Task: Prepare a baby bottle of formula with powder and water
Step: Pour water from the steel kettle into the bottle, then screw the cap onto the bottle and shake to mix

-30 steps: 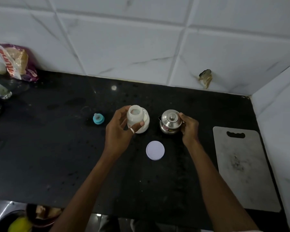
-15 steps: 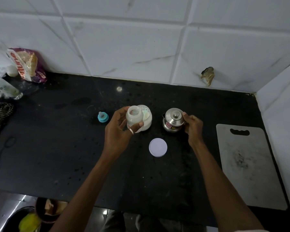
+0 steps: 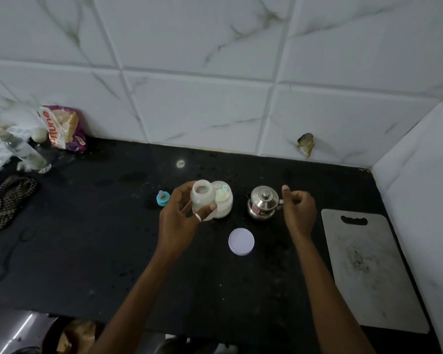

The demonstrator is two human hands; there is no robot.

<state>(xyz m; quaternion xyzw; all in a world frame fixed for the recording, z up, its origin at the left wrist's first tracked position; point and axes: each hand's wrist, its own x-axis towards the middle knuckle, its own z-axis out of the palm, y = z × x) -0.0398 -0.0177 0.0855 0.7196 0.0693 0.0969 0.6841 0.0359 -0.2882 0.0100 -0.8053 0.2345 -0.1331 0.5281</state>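
Two hands: left fingers (image 3: 184, 188) wrapped round upright bottle (image 3: 202, 198), mouth up; right fingers (image 3: 297, 201) curled by kettle (image 3: 262, 203) handle, grip unclear.

Open counter (image 3: 92, 246) is left in front, while the middle is crowded by jar (image 3: 224, 203), kettle (image 3: 262, 203) and lid (image 3: 241, 241).

one baby bottle (image 3: 202, 198). one open powder jar (image 3: 225, 208), with one scoop (image 3: 223, 192) in it. one round lid (image 3: 241, 241). one teal bottle teat (image 3: 162, 198). one steel kettle (image 3: 262, 204). one cutting board (image 3: 368, 272). one printed packet (image 3: 62, 129), one checked cloth (image 3: 10, 200), one clear bottle (image 3: 27, 154). one black counter (image 3: 87, 251). two hands: one left hand (image 3: 177, 218), one right hand (image 3: 301, 210). one ring (image 3: 198, 217).
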